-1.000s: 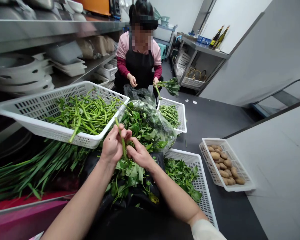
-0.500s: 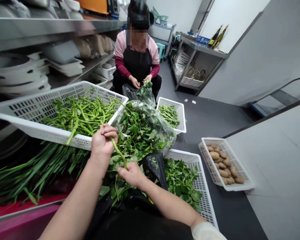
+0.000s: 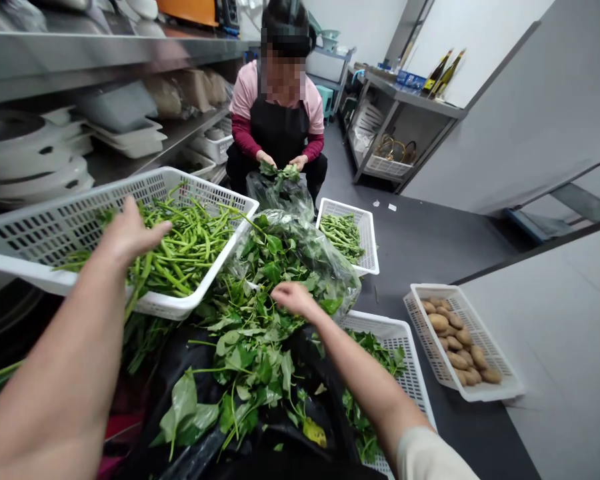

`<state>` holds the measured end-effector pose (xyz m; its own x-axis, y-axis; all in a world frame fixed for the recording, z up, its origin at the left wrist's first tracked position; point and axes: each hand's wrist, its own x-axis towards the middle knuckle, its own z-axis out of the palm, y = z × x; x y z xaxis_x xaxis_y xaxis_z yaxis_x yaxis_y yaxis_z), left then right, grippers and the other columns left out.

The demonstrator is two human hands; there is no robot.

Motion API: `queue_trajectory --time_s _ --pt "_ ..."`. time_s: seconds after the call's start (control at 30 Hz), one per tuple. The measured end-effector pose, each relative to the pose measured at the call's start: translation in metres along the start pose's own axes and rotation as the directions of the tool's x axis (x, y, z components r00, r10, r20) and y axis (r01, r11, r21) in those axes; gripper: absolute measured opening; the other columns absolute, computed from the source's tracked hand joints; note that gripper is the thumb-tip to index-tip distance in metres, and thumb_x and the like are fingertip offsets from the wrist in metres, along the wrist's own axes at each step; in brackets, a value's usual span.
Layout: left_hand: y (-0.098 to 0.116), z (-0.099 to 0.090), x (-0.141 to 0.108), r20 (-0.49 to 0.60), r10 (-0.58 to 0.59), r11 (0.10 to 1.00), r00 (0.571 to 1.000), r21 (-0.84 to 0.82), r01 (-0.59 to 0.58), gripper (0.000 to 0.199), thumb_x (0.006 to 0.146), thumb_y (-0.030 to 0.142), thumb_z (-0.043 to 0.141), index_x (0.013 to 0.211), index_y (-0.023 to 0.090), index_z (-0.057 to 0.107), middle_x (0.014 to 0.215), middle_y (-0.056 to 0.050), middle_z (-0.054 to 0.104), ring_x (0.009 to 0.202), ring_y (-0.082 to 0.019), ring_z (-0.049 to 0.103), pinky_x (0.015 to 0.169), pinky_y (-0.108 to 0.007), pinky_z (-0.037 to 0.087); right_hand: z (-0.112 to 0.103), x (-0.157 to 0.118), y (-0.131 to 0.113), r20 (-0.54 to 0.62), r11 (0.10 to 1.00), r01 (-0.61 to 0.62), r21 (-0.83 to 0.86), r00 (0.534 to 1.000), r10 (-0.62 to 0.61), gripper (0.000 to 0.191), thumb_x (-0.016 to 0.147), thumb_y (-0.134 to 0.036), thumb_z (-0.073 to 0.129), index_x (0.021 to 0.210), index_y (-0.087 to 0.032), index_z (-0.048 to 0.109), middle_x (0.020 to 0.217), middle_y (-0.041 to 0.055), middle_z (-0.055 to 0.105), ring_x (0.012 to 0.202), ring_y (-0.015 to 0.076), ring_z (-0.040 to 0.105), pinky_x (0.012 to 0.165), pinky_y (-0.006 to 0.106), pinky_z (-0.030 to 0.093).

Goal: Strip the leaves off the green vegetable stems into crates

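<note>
My left hand (image 3: 133,233) is over the large white basket (image 3: 215,288) at the left, thumb and fingers spread, with nothing seen in it. Under it lie loose green stalks (image 3: 180,257) stripped of most leaves. My right hand (image 3: 294,298) is at the heap of leafy green stems (image 3: 260,340) in front of me, beside a clear plastic bag (image 3: 305,230). Its fingers are curled together against the leaves; what they hold, if anything, is hidden. Black plastic (image 3: 167,373) lies beneath the heap.
A co-worker (image 3: 280,123) squats opposite, holding leafy stems (image 3: 280,172). White baskets hold cut stalks (image 3: 343,235), leaves (image 3: 367,400) and potatoes (image 3: 453,340). Steel shelving (image 3: 105,60) with stacked dishes stands at the left; a steel table (image 3: 413,97) is at the back.
My left hand has gone left from the middle to over the large basket and opened; the stalk between my hands is no longer there. My right hand has moved forward and right to the leafy heap.
</note>
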<state>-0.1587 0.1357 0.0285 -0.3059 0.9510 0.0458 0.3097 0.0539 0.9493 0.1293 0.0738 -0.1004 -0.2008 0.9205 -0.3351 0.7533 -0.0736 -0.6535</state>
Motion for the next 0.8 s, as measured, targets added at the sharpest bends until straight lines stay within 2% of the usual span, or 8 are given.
queue_trajectory --time_s 0.1,0.17,0.27,0.37,0.43,0.57,0.7,0.8 --pt "-0.02 0.029 -0.014 0.117 -0.029 0.912 0.993 0.411 -0.022 0.045 0.05 0.039 0.074 0.088 0.018 0.062 0.103 -0.009 0.069 0.115 -0.036 0.052 0.09 -0.041 0.043 -0.023 0.066 0.005 -0.192 0.99 -0.138 -0.012 0.972 0.133 0.033 0.085 -0.029 0.046 0.112 -0.018 0.061 0.11 0.0076 0.065 0.099 0.0192 0.06 0.081 0.028 0.044" --pt "-0.023 0.051 -0.028 0.334 -0.064 0.893 0.94 0.44 -0.096 0.034 0.058 0.04 0.065 0.086 0.02 0.067 0.102 -0.008 0.07 0.108 -0.032 0.058 0.092 -0.038 0.042 -0.019 0.101 0.003 -0.208 0.985 -0.172 -0.017 0.964 0.164 0.04 0.083 -0.036 0.051 0.117 -0.017 0.057 0.116 0.0093 0.063 0.104 0.021 0.059 0.083 0.029 0.044" --pt "-0.021 0.077 -0.044 0.336 -0.015 0.93 0.942 0.35 -0.11 0.035 0.071 0.042 0.05 0.091 0.02 0.068 0.098 -0.006 0.072 0.095 -0.025 0.063 0.085 -0.031 0.045 0.011 0.119 -0.007 -0.148 0.983 -0.178 -0.045 0.974 0.169 0.04 0.075 -0.043 0.061 0.108 -0.019 0.063 0.107 0.0088 0.067 0.098 0.023 0.062 0.079 0.029 0.045" --pt "-0.028 0.085 -0.057 0.32 -0.023 0.931 0.947 0.352 -0.096 0.036 0.075 0.043 0.043 0.083 0.018 0.068 0.082 -0.004 0.072 0.077 -0.022 0.064 0.071 -0.029 0.047 0.041 0.093 -0.012 -0.099 0.982 -0.165 -0.091 0.983 0.156 0.029 0.077 -0.04 0.058 0.091 -0.016 0.068 0.095 0.013 0.069 0.093 0.027 0.063 0.08 0.036 0.044" --pt "-0.039 0.087 -0.067 0.43 -0.079 0.892 0.899 0.433 -0.129 0.034 0.075 0.043 0.043 0.072 0.019 0.067 0.072 -0.003 0.07 0.07 -0.022 0.063 0.066 -0.029 0.046 0.045 0.062 -0.008 -0.101 0.987 -0.123 -0.107 0.988 0.113 0.027 0.082 -0.039 0.053 0.084 -0.017 0.068 0.094 0.0125 0.069 0.096 0.0262 0.061 0.086 0.037 0.041" --pt "-0.062 0.103 -0.094 0.57 -0.107 0.92 0.815 0.367 -0.136 0.034 0.068 0.044 0.053 0.088 0.021 0.07 0.092 -0.006 0.072 0.085 -0.024 0.065 0.078 -0.032 0.047 0.017 0.005 -0.001 -0.256 0.993 0.06 -0.106 0.963 -0.086 0.017 0.083 -0.03 0.052 0.08 -0.022 0.066 0.098 0.0047 0.068 0.104 0.0201 0.056 0.097 0.037 0.03" --pt "-0.046 0.124 -0.112 0.499 0.036 0.996 0.866 0.052 -0.071 0.058 0.065 0.048 0.059 0.113 0.016 0.061 0.118 -0.011 0.062 0.096 -0.024 0.062 0.079 -0.033 0.049 -0.019 -0.026 -0.015 -0.306 0.962 0.236 -0.135 0.914 -0.267 0.022 0.084 -0.026 0.047 0.072 -0.019 0.064 0.077 0.0026 0.067 0.082 0.0166 0.058 0.083 0.031 0.035" --pt "-0.01 0.127 -0.119 0.445 0.159 0.987 0.881 -0.084 -0.135 0.045 0.069 0.046 0.059 0.101 0.016 0.066 0.106 -0.008 0.066 0.088 -0.022 0.062 0.077 -0.032 0.049 -0.036 -0.04 -0.033 -0.26 0.952 0.303 0.031 0.923 -0.285 0.038 0.086 -0.037 0.043 0.058 -0.016 0.058 0.056 -0.001 0.056 0.059 0.0117 0.051 0.065 0.024 0.037"
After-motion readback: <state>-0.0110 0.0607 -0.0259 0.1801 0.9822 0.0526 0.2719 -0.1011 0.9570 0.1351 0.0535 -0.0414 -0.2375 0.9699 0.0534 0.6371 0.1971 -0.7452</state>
